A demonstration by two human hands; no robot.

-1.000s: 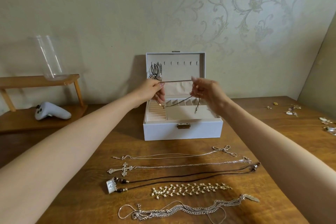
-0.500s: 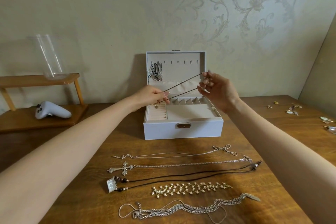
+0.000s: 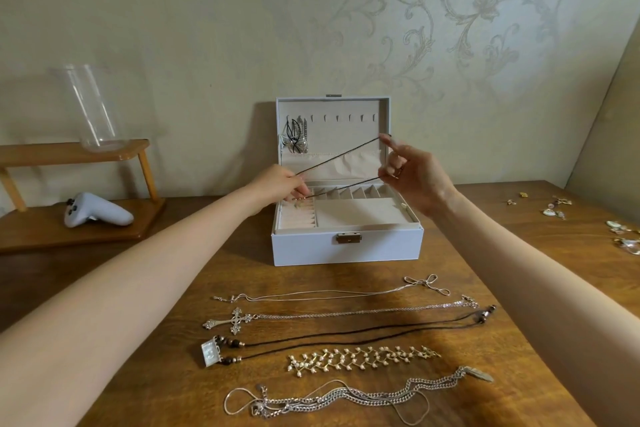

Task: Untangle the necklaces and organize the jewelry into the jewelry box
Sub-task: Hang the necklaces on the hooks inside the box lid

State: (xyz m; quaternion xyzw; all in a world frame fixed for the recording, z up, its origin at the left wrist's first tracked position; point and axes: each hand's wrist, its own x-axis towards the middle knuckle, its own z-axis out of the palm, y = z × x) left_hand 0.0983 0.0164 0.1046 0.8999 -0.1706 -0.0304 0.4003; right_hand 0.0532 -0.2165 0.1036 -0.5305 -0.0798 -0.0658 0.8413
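A white jewelry box point(image 3: 347, 251) stands open on the wooden table, one dark necklace point(image 3: 295, 140) hanging from a hook in its lid. Over the box, a thin dark cord necklace point(image 3: 341, 168) is stretched in two strands between my hands. My left hand point(image 3: 280, 184) pinches its lower end above the ring rolls. My right hand point(image 3: 414, 175) holds the other end higher up, index finger raised with the cord looped over it. In front of the box lie several necklaces in rows: a thin silver chain point(image 3: 329, 293), a cross pendant point(image 3: 232, 321), a black cord with a square pendant point(image 3: 346, 336), a pearl chain point(image 3: 363, 357) and tangled silver chains point(image 3: 346, 399).
A wooden shelf point(image 3: 74, 152) at the left carries a glass vase point(image 3: 95, 107), with a white controller point(image 3: 95, 215) under it. Small earrings and pendants point(image 3: 557, 210) are scattered at the table's right edge. The wall is close behind the box.
My right hand has risen and opened its index finger, pulling the cord taut into two slanted strands. My left hand has dropped toward the ring rolls.
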